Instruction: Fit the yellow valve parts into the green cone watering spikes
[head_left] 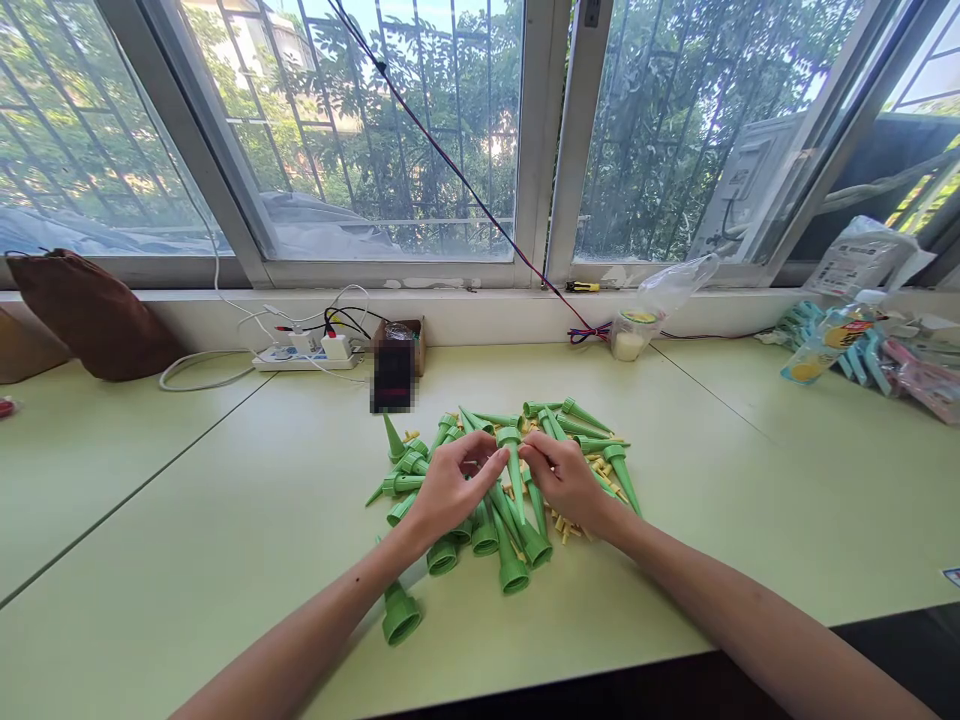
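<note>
My left hand [454, 485] grips a green plastic watering spike [514, 465] between thumb and fingers, its wide collar up and its point down. Close beside the collar, my right hand [564, 478] is closed in a pinch; what sits between its fingertips is too small and covered to make out. Under and around both hands lies a loose pile of similar green spikes [513, 570], pointing in many directions. Small yellow plastic pegs [564, 526] are scattered among them, mostly by my right hand. One spike [400, 615] lies apart near my left forearm.
Toward the window stand a power strip [304, 358] with cables, a small box [412, 345] and a blurred dark object [393, 378]. A brown bag [97, 315] is at left. At right are a jar [628, 340], a bottle [829, 338] and packets. The table's front edge runs below my arms.
</note>
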